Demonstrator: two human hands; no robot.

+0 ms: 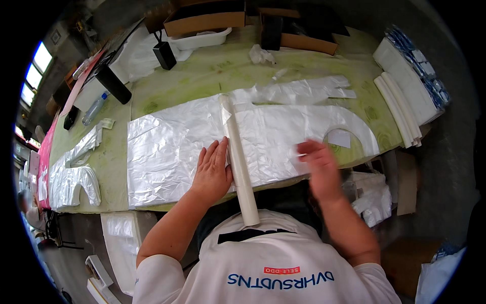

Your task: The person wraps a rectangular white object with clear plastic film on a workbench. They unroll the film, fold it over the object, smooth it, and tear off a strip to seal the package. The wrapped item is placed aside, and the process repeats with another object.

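A shiny white plastic garment, which looks like a disposable gown, lies flat across the table. A sleeve-like strip stretches along its far side, and a rounded cut-out sits at its right end with a pale rectangular piece in it. Lengthwise away from me, a pale cream tube rests across the garment, its near end reaching past the table edge to my shirt. My left hand lies flat on the plastic, fingers stretched, against the tube's left side. Blurred by motion, my right hand hovers over the garment's near right part.
Folded white plastic lies at the table's left. Beyond are a black cylinder, a bottle, a black box-shaped object and cardboard boxes. Cream rolls and a stack of packaged items stand far right.
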